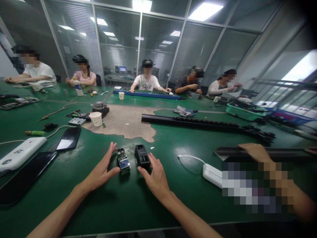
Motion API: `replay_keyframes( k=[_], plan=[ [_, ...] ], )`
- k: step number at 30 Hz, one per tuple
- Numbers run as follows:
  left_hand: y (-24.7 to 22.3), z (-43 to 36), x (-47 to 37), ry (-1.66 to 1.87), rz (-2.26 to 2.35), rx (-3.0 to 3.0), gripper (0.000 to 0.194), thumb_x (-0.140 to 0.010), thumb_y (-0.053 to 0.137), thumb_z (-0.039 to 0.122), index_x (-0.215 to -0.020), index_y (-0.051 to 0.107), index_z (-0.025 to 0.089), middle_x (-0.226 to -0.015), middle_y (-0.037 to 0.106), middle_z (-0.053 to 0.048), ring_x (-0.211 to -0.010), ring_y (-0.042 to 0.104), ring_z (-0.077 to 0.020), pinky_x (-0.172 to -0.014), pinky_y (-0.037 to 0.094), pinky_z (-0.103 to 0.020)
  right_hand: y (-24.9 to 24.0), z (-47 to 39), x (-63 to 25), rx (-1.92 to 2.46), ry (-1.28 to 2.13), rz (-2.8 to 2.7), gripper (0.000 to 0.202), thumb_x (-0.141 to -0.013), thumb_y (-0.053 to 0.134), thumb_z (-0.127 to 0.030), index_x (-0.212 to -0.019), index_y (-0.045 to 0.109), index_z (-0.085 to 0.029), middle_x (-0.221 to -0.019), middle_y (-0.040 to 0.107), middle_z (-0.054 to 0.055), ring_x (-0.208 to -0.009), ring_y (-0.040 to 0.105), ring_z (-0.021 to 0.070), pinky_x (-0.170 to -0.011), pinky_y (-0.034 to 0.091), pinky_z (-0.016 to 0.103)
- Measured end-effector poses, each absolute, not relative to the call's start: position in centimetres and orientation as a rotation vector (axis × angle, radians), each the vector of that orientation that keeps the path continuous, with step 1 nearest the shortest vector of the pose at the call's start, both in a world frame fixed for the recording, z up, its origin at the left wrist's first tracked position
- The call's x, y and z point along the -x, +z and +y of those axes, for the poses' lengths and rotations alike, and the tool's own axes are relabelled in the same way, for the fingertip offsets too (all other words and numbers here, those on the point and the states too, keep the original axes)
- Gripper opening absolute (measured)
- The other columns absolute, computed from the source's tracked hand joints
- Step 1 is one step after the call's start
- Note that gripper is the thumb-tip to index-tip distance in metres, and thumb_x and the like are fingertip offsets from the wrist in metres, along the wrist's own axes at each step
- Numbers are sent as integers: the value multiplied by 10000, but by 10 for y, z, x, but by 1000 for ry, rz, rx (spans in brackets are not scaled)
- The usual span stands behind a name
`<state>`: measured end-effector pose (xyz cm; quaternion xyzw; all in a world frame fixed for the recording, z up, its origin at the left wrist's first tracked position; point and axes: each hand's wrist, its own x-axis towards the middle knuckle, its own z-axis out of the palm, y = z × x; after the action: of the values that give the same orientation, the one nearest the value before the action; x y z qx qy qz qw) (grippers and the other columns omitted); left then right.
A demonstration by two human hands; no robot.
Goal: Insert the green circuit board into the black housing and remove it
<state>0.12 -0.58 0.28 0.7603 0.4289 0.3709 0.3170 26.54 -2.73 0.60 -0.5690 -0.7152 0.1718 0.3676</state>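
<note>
My left hand point(105, 168) is open, fingers apart, just left of a small circuit board module point(123, 162) on the green table. Its thumb tip comes close to the module's lower left edge; whether they touch I cannot tell. The module has a small bluish screen and exposed parts. To its right is a black plastic case point(142, 155) with slots and openings in its face. My right hand point(156, 173) has its thumb at the case's lower end and its fingers along the right side, closed around it. Module and case lie side by side with a narrow gap.
Phones point(68, 138) and a white power bank point(23, 152) lie left. A paper cup point(95, 119) stands on a bare tan patch. Long black rails point(188, 122) lie behind. At right, a co-worker's hand point(256, 151) rests on another rail near a white device point(212, 176). People sit opposite.
</note>
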Motion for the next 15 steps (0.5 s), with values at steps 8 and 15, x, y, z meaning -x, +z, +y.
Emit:
replay_keyframes(
  k=[8, 15],
  plan=[
    [2, -5, -4, 954, 1138, -2015, 940, -929, 550, 554, -1559, -93, 285, -1647, 95, -105, -1475, 208, -330, -1192, 138, -563, 0, -31, -261, 1448, 369, -1900, 632, -845, 681, -345, -1396, 490, -102, -1405, 538, 190, -1389, 406, 325, -1170, 252, 575],
    [4, -4, -7, 923, 1173, -2037, 984, -906, 586, 552, -1557, -104, 289, -1643, 112, -114, -1473, 211, -340, -1186, 151, -579, -5, -31, -263, 1497, 357, -1891, 836, -768, 749, -385, -1455, 399, -63, -1450, 473, 226, -1415, 351, 360, -1155, 277, 592]
  ],
)
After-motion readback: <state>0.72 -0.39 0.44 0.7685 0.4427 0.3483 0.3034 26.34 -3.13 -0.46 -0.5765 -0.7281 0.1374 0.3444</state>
